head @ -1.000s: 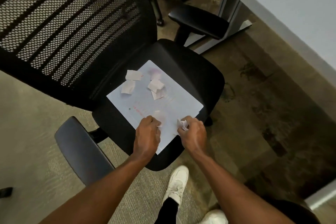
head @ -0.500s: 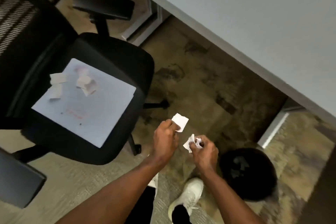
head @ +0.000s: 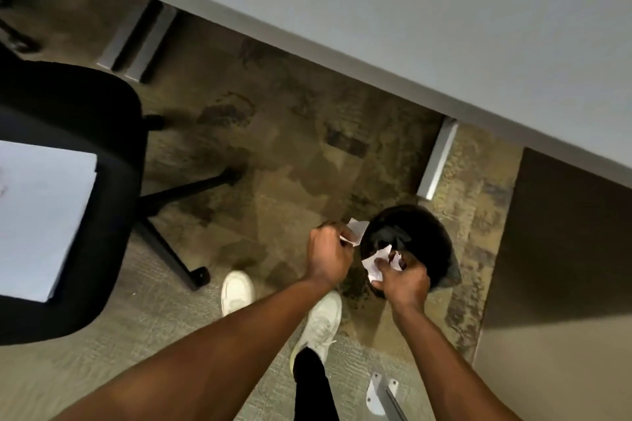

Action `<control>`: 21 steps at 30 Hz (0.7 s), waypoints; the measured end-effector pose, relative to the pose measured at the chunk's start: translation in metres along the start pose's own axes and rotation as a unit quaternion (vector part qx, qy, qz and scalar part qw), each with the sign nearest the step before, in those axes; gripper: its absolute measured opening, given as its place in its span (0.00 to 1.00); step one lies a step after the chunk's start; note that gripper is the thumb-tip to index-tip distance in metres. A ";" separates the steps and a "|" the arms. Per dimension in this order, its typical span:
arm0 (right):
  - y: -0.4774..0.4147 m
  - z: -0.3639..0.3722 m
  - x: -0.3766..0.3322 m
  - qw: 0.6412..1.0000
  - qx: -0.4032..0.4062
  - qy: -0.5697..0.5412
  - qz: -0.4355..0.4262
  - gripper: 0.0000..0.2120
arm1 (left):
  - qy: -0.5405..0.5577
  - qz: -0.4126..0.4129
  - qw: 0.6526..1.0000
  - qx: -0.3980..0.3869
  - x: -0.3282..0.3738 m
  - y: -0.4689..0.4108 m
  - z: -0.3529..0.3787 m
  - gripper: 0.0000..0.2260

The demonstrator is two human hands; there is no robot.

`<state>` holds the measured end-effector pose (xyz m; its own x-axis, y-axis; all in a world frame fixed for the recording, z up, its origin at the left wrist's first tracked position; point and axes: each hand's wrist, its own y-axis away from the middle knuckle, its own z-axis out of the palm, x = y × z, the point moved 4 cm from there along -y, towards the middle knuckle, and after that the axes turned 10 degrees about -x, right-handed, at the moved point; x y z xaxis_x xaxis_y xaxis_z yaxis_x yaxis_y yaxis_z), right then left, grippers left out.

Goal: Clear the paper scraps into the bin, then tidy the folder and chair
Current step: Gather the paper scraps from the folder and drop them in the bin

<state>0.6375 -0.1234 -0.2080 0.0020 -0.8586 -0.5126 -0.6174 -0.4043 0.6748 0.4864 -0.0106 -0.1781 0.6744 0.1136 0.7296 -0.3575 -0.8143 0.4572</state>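
My right hand [head: 403, 280] pinches crumpled paper scraps [head: 379, 260] over the mouth of the black bin [head: 427, 239], and my left hand [head: 328, 255] grips one scrap [head: 357, 231] just outside its rim. I'd carry the left further over before letting go. The folder [head: 41, 215] lies on the chair [head: 113, 133], well apart.

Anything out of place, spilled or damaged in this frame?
Nothing spilled or damaged. The left hand holds a paper scrap beside the black bin; the right hand holds crumpled scraps over its opening. Only oddity: a white folder lying on the chair seat.
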 end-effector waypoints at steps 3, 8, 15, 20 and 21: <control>-0.024 -0.020 0.029 1.000 0.005 -0.008 0.013 0.08 | 0.029 -0.036 0.999 -0.010 0.004 -0.010 0.046 0.07; -0.055 -0.048 0.044 0.999 -0.008 -0.038 0.035 0.13 | 0.028 -0.083 0.994 -0.064 0.015 -0.025 0.104 0.04; -0.116 -0.065 0.075 0.994 -0.073 -0.011 0.078 0.24 | 0.111 -0.149 0.974 -0.128 0.012 -0.050 0.173 0.05; -0.146 -0.068 0.086 0.991 -0.098 0.055 0.066 0.27 | 0.057 -0.139 0.960 -0.234 0.012 -0.068 0.204 0.19; -0.151 -0.069 0.088 0.992 -0.093 0.046 0.069 0.27 | 0.050 -0.131 0.958 -0.249 0.012 -0.069 0.206 0.22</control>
<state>0.7854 -0.1598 -0.3189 0.0045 -0.9312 -0.3644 -0.4601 -0.3255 0.8260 0.6526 -0.0701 -0.3053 0.7261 0.3515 0.5909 -0.4659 -0.3805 0.7988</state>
